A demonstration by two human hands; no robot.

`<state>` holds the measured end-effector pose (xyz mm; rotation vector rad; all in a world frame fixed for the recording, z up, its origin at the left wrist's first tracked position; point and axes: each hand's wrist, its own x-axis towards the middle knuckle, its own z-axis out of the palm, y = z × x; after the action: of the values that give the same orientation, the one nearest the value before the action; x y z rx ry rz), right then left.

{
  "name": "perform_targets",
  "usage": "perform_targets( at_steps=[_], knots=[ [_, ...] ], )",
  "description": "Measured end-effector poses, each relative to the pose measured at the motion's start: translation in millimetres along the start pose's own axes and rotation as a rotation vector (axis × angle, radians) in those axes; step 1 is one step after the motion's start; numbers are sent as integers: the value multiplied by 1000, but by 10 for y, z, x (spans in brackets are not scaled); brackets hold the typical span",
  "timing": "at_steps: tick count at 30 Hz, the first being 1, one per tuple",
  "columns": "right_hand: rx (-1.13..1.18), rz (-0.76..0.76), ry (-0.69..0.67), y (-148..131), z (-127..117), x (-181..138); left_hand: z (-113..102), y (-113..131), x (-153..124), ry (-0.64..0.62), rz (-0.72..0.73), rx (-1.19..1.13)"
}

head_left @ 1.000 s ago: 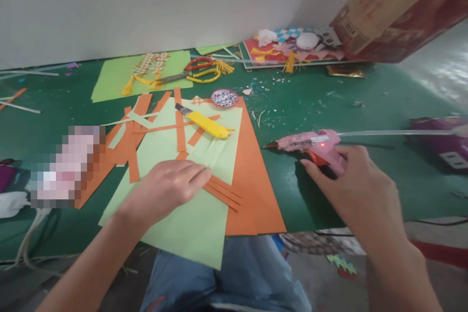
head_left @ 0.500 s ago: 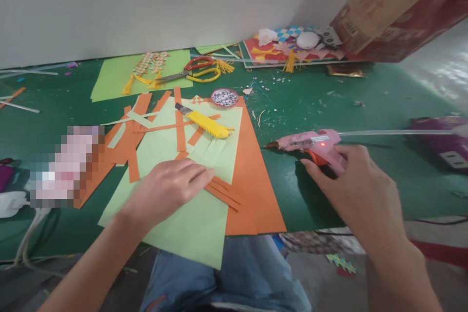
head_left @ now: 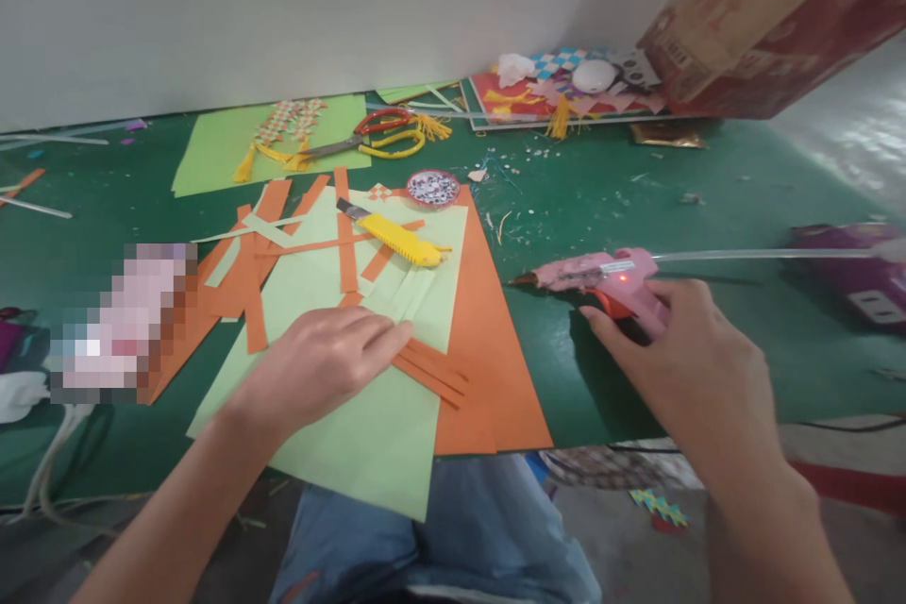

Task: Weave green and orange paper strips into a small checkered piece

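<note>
Little has moved: orange strips [head_left: 431, 373] jut from closed left hand [head_left: 343, 349], right hand [head_left: 708, 354] grips glue gun [head_left: 601, 275].

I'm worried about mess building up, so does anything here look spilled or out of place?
Yes: a green-and-yellow paper piece lies on the floor, as if dropped. Small scraps litter the table right of the round dish. The light green sheet sits askew, overhanging the table's near edge.

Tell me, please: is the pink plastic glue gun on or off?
Apparently on: a small red light glows on the pink plastic glue gun.
</note>
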<state>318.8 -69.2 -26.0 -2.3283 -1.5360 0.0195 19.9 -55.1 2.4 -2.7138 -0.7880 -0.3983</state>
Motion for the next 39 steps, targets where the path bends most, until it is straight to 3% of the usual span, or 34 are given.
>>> perform_targets(
  at_steps=[8,21,32,39],
  knots=[
    [-2,-47,50,40,29,-10,-12,11,-19,1,-15,9],
    [-8,-2,1,9,13,-2,48,97,28,67,-24,86],
    [-7,-28,20,15,-14,-8,-17,7,-2,-23,11,32],
    [-19,-19,10,-3,-1,3,-29,-6,15,-5,71,74]
  ],
)
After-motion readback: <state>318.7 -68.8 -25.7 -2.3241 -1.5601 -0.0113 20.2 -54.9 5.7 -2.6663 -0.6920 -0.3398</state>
